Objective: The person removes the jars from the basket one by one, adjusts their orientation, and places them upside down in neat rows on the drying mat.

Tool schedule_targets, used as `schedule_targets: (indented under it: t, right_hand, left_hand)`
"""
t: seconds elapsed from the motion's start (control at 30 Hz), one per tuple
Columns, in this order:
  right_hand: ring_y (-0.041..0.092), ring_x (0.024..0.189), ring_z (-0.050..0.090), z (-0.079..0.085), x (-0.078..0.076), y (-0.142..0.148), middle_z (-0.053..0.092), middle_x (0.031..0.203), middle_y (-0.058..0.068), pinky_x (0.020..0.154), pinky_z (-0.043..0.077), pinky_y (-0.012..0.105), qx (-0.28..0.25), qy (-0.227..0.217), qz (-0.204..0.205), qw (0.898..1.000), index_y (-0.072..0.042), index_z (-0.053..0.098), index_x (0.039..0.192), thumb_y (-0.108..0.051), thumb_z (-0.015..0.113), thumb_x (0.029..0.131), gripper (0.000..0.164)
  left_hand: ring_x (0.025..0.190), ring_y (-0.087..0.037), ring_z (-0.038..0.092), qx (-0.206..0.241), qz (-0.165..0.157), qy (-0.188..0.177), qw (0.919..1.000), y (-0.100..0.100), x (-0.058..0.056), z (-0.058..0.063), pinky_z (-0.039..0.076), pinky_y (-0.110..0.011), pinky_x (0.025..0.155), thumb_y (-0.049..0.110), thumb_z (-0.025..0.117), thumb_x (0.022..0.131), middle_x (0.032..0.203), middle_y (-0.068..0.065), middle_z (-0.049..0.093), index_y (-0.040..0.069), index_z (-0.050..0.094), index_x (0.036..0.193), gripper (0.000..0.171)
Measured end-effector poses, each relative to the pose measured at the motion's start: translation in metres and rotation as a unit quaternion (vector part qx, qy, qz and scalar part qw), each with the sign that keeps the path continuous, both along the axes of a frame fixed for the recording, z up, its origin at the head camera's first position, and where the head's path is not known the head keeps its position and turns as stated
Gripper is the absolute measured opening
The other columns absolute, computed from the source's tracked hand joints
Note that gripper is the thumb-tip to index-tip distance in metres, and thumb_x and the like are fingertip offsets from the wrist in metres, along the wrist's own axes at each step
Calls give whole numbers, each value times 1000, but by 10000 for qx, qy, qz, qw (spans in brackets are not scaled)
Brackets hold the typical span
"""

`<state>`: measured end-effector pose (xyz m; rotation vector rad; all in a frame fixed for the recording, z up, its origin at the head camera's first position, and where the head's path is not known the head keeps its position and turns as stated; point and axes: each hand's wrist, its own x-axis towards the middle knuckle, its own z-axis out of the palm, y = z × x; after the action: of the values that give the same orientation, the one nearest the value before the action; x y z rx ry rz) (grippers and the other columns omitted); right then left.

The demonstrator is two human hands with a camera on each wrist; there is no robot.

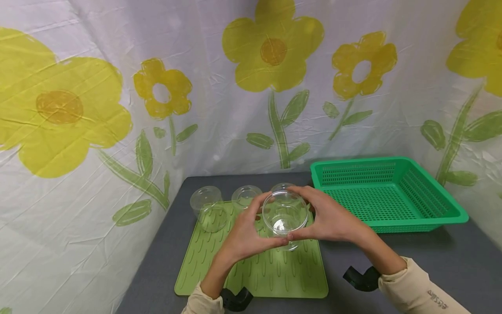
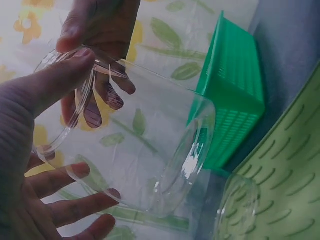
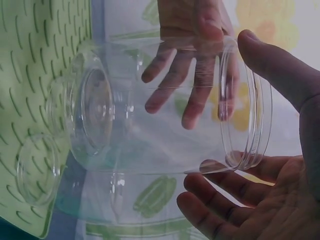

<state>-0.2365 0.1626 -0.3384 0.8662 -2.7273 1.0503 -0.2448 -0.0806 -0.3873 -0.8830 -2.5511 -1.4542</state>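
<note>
Both hands hold a clear see-through cup (image 1: 285, 224) above the green ribbed mat (image 1: 251, 279). My left hand (image 1: 248, 233) grips its left side, and my right hand (image 1: 333, 216) grips the right. The thumbs meet at the near rim, while the fingers spread around the wall. In the right wrist view the cup (image 3: 117, 152) has a doubled ring at its rim; whether that is a lid or a second nested cup, I cannot tell. Behind it stand a clear cup (image 1: 205, 196) at the left, another (image 1: 246, 190) in the middle, and a third (image 1: 283, 186), partly hidden by the held cup.
At the right of the dark table (image 1: 157, 261) stands a green slotted basket (image 1: 408, 223). A white curtain (image 1: 219, 131) with yellow flowers hangs behind and at both sides. A black band (image 1: 362, 279) sits at the right wrist, another (image 1: 237, 300) at the left.
</note>
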Motion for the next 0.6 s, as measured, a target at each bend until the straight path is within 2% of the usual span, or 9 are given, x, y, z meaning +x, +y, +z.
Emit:
schedule_targets:
  t: [0.23,0.43,0.6]
  right_hand:
    - [20,107,56,-2,4,-2,60,125,4,84,52,41,8,27,8,10000,-13,40,156,-52,90,72,106]
    - [26,118,56,-7,7,1,57,135,8,86,52,44,-11,-57,33,10000,-21,32,160,-55,89,73,109]
    - [26,125,54,-18,9,1,55,140,6,91,51,49,-222,-222,71,9995,-19,35,159,-54,88,74,106]
  left_hand:
    - [127,-30,59,88,48,224,9997,-2,0,-5,52,-46,98,37,94,70,147,-1,57,41,36,152,100]
    - [124,-27,59,325,62,258,9991,-7,2,-12,51,-41,93,31,92,74,148,-4,56,33,34,155,100]
    - [122,-26,62,729,98,77,9973,-11,4,-19,51,-41,88,26,89,78,149,-4,55,26,32,157,98]
